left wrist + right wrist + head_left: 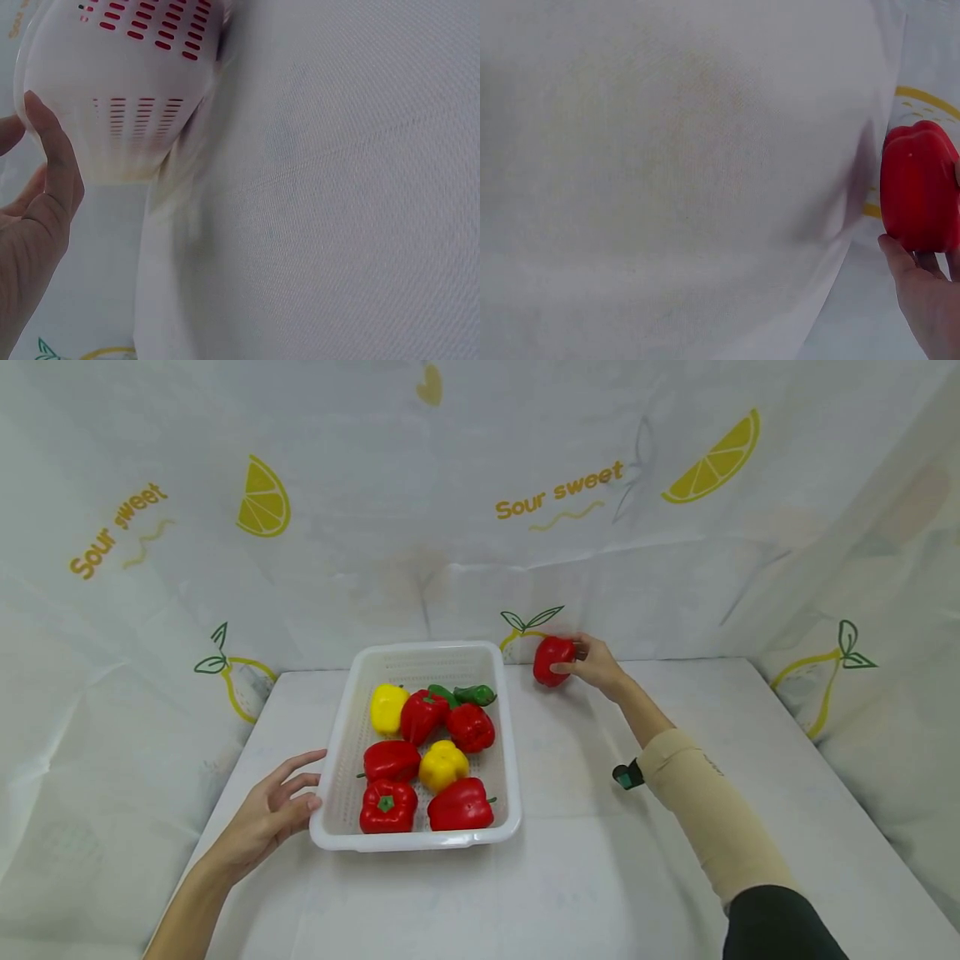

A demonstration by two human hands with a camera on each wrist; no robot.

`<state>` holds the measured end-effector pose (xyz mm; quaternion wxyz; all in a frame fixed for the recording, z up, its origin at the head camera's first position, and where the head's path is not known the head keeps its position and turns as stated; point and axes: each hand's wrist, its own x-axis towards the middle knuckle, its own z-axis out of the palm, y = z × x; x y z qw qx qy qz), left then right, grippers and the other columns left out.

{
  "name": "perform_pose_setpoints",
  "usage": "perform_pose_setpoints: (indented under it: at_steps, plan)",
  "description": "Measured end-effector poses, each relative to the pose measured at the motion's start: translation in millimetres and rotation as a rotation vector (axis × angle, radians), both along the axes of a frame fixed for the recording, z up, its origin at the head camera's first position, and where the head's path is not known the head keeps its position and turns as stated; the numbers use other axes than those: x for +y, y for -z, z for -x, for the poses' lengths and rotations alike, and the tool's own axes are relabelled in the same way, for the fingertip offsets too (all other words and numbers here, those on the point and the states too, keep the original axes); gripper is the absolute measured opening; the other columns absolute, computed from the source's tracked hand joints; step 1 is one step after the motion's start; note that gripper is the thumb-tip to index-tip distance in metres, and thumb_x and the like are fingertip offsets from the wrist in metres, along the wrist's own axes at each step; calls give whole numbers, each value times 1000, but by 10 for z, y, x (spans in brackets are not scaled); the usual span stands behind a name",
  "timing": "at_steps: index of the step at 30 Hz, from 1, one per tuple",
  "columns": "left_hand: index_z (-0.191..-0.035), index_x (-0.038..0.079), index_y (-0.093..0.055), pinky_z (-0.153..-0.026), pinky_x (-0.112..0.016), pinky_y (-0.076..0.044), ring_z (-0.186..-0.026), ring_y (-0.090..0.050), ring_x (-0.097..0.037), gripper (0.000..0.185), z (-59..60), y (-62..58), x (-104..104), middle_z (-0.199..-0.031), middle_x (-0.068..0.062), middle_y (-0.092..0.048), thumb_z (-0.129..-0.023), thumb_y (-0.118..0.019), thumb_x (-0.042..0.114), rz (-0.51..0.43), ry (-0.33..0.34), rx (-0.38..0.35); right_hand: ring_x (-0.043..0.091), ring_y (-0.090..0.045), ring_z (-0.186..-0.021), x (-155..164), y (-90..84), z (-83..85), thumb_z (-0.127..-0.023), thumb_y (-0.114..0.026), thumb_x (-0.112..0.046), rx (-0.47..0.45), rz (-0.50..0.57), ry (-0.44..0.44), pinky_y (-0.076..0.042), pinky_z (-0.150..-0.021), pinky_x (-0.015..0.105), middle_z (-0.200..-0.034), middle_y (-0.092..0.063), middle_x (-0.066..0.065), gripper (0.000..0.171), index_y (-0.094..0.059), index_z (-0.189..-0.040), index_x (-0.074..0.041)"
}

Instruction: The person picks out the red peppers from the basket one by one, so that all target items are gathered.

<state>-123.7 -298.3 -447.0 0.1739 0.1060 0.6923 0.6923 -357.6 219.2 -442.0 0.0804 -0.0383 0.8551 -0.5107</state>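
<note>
A red bell pepper (553, 661) is held in my right hand (596, 667) at the table's back edge, right of the white basket (512, 777). In the right wrist view the thumb and fingers grip one end of that bell pepper (919, 187); part of the hand is cut off by the frame. My left hand (262, 814) is at the basket's left side, its loosely bent fingers touching the rim. The left wrist view shows a fingertip of the left hand (45, 187) against the basket's outer wall (90, 60).
Inside the basket lie several red bell peppers (461, 805), two yellow bell peppers (443, 766) and two green peppers (475, 695). A white cloth printed with lemons (264, 497) hangs behind the white-covered table (570, 877). A small dark object (627, 775) shows beside the right sleeve.
</note>
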Motion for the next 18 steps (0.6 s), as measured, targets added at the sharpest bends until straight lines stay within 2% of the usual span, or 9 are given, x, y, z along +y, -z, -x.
perform_pose_setpoints:
  at_steps: [18]
  plan:
    - [-153,15,-21,-89,-36,-58,-107,-65,-20,61,-6,-19,2,-130,-11,-55,-98,-47,3,30,-6,6,37,-36,-138,33,103,34,-88,-68,-15,-43,24,8,-42,-110,53,-149,-39,18,69,-33,-148,-11]
